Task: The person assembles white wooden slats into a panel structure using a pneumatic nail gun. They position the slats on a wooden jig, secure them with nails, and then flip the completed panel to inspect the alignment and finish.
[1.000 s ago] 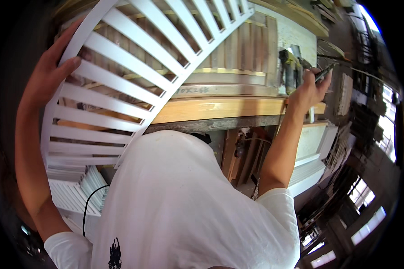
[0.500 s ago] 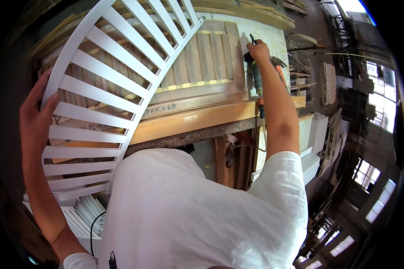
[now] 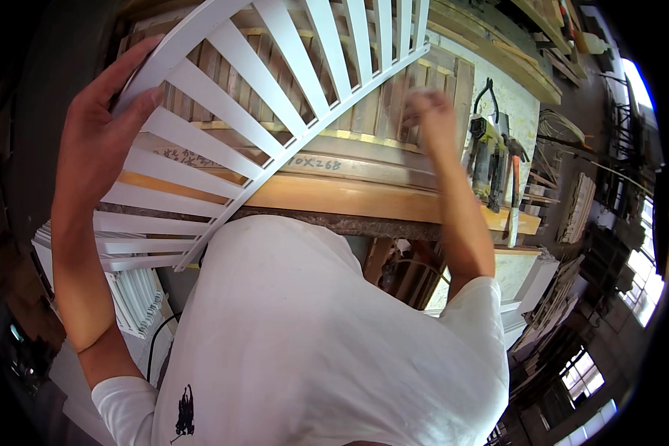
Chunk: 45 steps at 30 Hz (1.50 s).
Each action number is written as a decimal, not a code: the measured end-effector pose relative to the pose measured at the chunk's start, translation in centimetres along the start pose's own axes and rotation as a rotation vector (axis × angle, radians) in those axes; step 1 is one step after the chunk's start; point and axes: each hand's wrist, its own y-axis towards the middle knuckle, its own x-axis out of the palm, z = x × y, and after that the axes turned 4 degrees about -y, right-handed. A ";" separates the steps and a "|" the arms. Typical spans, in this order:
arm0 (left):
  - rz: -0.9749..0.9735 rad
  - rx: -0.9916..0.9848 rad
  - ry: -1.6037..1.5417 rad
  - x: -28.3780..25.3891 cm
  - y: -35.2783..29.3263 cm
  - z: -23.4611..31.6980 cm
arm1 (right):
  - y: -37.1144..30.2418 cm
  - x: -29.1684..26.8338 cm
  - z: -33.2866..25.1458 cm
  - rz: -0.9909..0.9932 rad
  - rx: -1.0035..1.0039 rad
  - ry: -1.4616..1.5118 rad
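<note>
A white slatted panel (image 3: 264, 160) with a straight rail on each long side leans across the left half of the workbench. My left hand (image 3: 104, 123) grips its outer rail, thumb on the near face and fingers wrapped over the edge. My right hand (image 3: 427, 111) hovers over the bench, right of the panel and apart from it. Motion smears its fingers, so whether they are closed or hold anything cannot be made out. To its right lie a green and black air nailer (image 3: 485, 160), a tool with black handles (image 3: 486, 93) and a hammer (image 3: 514, 189) with an orange and white handle.
Slatted brown wooden frames (image 3: 364, 123) cover the bench under the panel. A pale wooden board (image 3: 349, 195) runs along its near edge. Stacked white slatted pieces (image 3: 137, 301) stand at lower left. Lumber (image 3: 498, 52) lies along the far side, and planks (image 3: 576, 208) lean at the right.
My right hand has left the tools and moved left toward the panel. The view has shifted, so the panel and bench sit differently in it; my left hand keeps its grip.
</note>
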 end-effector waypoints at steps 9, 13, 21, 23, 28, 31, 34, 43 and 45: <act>0.016 0.086 0.076 0.6 -0.7 0.7 | -9.6 13.4 1.7 -0.301 0.168 0.140; -0.012 0.082 0.096 0.3 -0.7 0.4 | -8.3 12.3 0.7 -0.303 0.190 0.074; 0.019 0.028 0.197 0.3 -0.8 0.4 | -9.0 12.3 -0.6 -0.335 0.281 0.114; 0.019 0.031 0.164 0.5 -0.9 0.8 | -8.9 12.8 0.1 -0.310 0.245 0.130; 0.101 0.090 0.234 1.7 -1.1 1.3 | -8.3 10.7 2.5 -0.343 0.125 0.045; 0.181 0.060 0.267 1.9 -2.3 2.6 | -9.9 7.8 0.0 -0.234 -0.298 -0.293; 0.344 -0.090 0.237 2.1 -4.8 2.3 | -10.1 2.4 -6.6 0.185 -1.016 -0.474; 0.953 -0.269 -0.030 -2.0 -13.4 -1.9 | -9.8 -1.7 -13.9 -0.383 -1.092 -1.150; 1.076 -0.262 -0.113 -6.5 -16.0 0.7 | -12.5 2.6 -16.3 -0.391 -1.197 -0.836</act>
